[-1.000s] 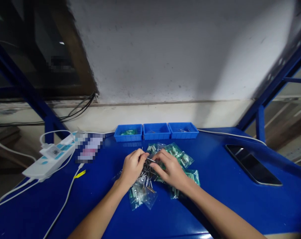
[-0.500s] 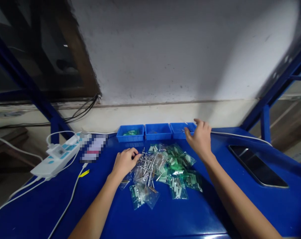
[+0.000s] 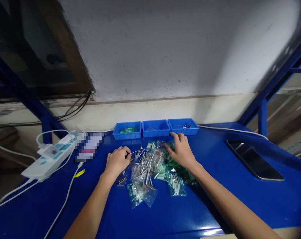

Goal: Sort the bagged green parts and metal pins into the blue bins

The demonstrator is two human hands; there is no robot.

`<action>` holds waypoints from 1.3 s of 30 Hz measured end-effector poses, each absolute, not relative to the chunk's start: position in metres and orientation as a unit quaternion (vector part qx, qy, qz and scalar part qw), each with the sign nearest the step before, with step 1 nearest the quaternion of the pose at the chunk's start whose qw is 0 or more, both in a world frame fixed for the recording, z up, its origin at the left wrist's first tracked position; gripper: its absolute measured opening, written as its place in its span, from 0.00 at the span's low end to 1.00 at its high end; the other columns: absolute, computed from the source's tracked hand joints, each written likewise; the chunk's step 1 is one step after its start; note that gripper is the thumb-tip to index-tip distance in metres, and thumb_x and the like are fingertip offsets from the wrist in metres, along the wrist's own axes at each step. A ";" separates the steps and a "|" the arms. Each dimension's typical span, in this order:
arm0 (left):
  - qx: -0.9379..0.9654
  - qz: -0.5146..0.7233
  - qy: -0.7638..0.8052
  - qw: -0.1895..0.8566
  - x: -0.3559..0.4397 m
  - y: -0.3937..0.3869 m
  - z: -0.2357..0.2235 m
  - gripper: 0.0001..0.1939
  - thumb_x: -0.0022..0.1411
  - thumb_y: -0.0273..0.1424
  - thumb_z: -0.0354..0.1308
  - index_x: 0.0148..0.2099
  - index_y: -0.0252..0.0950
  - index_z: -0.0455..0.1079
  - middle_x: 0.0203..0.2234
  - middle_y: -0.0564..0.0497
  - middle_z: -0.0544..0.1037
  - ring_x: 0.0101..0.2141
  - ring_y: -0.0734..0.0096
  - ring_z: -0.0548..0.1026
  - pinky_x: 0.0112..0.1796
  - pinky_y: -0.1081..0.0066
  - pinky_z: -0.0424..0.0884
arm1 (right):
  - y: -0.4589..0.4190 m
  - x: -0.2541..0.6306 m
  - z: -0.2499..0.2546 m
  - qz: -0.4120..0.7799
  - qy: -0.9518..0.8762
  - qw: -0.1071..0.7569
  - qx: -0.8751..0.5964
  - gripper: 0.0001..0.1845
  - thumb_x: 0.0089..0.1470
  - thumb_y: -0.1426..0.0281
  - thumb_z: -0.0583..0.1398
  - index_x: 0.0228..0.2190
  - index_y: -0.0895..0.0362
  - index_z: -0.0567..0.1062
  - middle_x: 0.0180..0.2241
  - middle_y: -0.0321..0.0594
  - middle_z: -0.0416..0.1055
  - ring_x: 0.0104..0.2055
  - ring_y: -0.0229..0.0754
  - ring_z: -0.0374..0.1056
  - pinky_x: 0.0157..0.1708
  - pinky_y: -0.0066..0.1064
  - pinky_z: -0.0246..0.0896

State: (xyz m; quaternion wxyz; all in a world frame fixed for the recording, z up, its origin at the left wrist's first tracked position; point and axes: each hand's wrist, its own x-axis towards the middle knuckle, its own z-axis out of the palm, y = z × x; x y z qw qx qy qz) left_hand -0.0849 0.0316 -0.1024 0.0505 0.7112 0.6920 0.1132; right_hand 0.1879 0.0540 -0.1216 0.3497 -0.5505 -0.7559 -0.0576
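At the far left, a white power strip (image 3: 36, 171) lies on the blue counter (image 3: 140, 224). The left hand (image 3: 117, 161), fingers curled, has drawn a little leftward from the heap of thin metal rods (image 3: 148, 164). One rod meets its fingertips, though whether it is gripped I cannot tell. Behind sits the left bin (image 3: 127, 136), with green pieces inside. The heap lies mid-counter, on and among clear packets (image 3: 140, 194); the middle bin (image 3: 156, 133) stands behind it. The right hand (image 3: 181, 151), over the right bin (image 3: 184, 132) half a second ago, has come back above the green packets (image 3: 176, 186), fingers loosely spread and nothing visible in its grasp. A few rods lie in the right bin. Farther right, a dark phone (image 3: 255, 160) lies in the same place.
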 end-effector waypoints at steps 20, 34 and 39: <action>0.828 0.284 0.466 0.126 -0.038 0.004 -0.085 0.07 0.65 0.28 0.47 0.35 0.38 0.64 0.30 0.52 0.73 0.35 0.67 0.70 0.38 0.67 0.64 | 0.013 0.154 -0.090 0.022 -0.882 0.307 -0.357 0.06 0.58 0.71 0.54 0.37 0.56 0.70 0.34 0.43 0.68 0.38 0.46 0.60 0.36 0.36 0.55; 0.797 0.362 0.456 0.161 -0.036 0.000 -0.083 0.06 0.64 0.30 0.50 0.36 0.37 0.68 0.29 0.53 0.75 0.32 0.71 0.73 0.36 0.72 0.66 | 0.008 0.152 -0.090 0.076 -0.865 0.345 -0.356 0.14 0.62 0.68 0.49 0.31 0.58 0.71 0.30 0.43 0.68 0.34 0.42 0.59 0.35 0.35 0.54; 0.792 0.344 0.492 0.114 -0.035 0.004 -0.086 0.15 0.66 0.31 0.47 0.27 0.37 0.65 0.22 0.54 0.74 0.27 0.72 0.72 0.33 0.71 0.63 | 0.008 0.150 -0.091 0.071 -0.858 0.370 -0.348 0.10 0.60 0.67 0.53 0.38 0.59 0.69 0.32 0.43 0.69 0.34 0.42 0.60 0.35 0.34 0.54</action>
